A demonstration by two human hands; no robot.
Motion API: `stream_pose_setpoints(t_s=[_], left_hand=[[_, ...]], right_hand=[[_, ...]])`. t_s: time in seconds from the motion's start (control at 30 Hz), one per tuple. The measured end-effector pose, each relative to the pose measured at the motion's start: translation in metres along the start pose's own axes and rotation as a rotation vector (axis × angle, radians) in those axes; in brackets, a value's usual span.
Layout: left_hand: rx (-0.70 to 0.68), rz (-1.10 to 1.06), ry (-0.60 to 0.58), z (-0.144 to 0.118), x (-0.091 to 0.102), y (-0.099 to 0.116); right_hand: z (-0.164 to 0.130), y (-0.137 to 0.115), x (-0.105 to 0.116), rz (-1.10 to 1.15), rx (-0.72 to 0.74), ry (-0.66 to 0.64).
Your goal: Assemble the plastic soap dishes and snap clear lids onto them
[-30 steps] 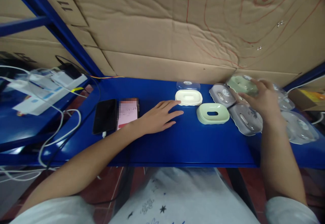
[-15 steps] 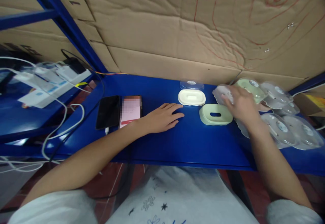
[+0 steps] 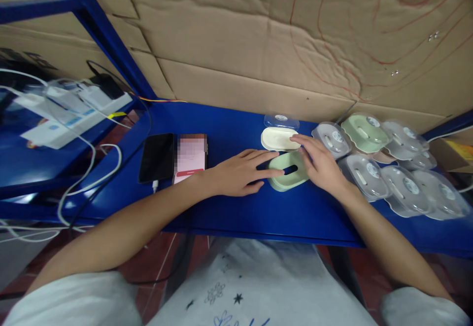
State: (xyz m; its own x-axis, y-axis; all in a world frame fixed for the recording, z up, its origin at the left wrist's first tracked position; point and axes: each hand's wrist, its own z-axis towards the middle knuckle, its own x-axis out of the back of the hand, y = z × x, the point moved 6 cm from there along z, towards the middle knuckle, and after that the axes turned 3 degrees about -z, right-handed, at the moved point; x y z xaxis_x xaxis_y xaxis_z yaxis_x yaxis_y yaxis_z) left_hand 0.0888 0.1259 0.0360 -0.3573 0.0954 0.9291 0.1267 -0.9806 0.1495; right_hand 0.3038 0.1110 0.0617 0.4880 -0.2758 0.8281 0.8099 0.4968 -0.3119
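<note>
A pale green oval soap-dish tray (image 3: 286,179) with a slot in its middle lies on the blue shelf (image 3: 236,207). My right hand (image 3: 320,164) rests on its right side, fingers spread over the top. My left hand (image 3: 242,170) lies flat beside it, fingertips touching its left edge. Just behind stands a cream tray (image 3: 278,139), with a clear lid (image 3: 281,120) behind that.
Several clear-lidded grey and green dishes (image 3: 373,173) crowd the right end of the shelf. Left of my left hand lie a black phone (image 3: 156,157) and a lit phone (image 3: 191,157). Cables and chargers (image 3: 70,104) fill the left. Cardboard (image 3: 258,45) backs the shelf.
My right hand left the pile of lidded dishes and came left onto the green tray, which slid left toward my left hand. The left hand stayed almost still.
</note>
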Motion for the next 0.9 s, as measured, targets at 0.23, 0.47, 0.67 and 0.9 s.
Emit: stream_pose_setpoints(t_s=[0.23,0.47,0.67,0.9], left_hand=[[0.108,0.101,-0.008,-0.003,0.008,-0.006],[0.079,-0.346,0.108,-0.001,0.022,-0.009],[0.119,-0.438,0.267,0.000,0.036,-0.014],[0.288,-0.261,0.255,-0.007,0.015,-0.043]], right_hand=[[-0.006,0.030,-0.015,0.051,-0.135,-0.129],[-0.014,0.028,-0.013,0.302,-0.242,-0.165],[-0.018,0.040,-0.009,0.376,-0.320,0.030],[-0.014,0.012,-0.004,0.113,0.069,0.019]])
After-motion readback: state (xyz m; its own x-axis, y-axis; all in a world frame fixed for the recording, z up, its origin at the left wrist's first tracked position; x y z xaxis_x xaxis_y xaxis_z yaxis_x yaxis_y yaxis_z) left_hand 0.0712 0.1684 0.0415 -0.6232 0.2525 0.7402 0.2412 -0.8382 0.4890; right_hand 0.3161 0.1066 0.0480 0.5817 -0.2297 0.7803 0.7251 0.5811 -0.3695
